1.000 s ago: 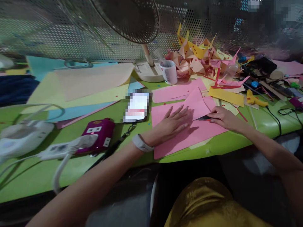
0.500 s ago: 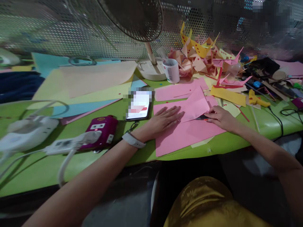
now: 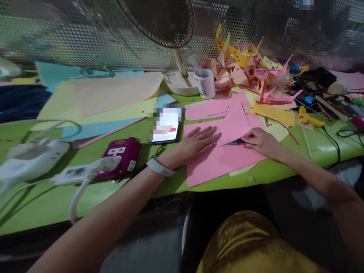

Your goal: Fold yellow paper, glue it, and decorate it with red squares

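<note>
Pink paper (image 3: 218, 165) lies on the green table near its front edge, with a folded or lifted flap (image 3: 234, 123) over its upper part. My left hand (image 3: 199, 143) rests flat on the paper's left side, fingers spread, holding nothing. My right hand (image 3: 260, 142) is closed around a small black and red tool (image 3: 237, 141) at the flap's lower edge. The tool's dark tip points left and reaches under the flap; its exact kind is hard to make out.
A phone (image 3: 166, 125) lies left of the paper. Further left are a purple socket box (image 3: 121, 153) and a white power strip (image 3: 34, 159). Behind stand a fan (image 3: 182, 81) and a white cup (image 3: 205, 83). A yellow glue gun (image 3: 309, 118) is at right.
My right hand has moved slightly left with the tool, whose tip is further along under the flap. My left hand has stayed flat on the paper.
</note>
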`<action>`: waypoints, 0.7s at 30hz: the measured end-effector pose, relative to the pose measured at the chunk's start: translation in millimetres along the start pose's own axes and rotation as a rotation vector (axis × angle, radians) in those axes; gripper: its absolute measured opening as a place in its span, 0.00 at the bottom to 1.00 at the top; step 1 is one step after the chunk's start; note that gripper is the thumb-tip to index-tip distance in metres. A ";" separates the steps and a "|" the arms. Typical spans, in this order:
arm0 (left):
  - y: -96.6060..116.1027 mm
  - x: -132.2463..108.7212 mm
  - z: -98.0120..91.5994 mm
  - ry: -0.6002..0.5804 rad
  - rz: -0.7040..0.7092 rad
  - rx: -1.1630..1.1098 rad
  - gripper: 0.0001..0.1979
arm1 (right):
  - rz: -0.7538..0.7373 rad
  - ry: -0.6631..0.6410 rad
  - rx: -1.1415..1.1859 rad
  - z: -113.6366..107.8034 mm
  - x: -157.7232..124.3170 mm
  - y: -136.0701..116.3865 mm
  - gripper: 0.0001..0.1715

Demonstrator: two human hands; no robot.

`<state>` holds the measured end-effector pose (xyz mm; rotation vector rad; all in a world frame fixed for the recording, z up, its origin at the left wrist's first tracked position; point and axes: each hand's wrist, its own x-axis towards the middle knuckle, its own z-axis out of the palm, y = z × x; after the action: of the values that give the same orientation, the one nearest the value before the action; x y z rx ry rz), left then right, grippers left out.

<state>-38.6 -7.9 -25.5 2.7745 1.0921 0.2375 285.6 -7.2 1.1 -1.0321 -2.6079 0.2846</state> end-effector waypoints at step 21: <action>2.1 2.4 -0.5 0.030 -0.016 -0.105 0.27 | -0.060 -0.018 0.027 1.0 1.9 -11.3 0.16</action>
<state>-35.6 -7.7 -24.4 2.6774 1.0760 0.3256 276.9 -14.1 4.0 -0.9447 -2.6383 0.3156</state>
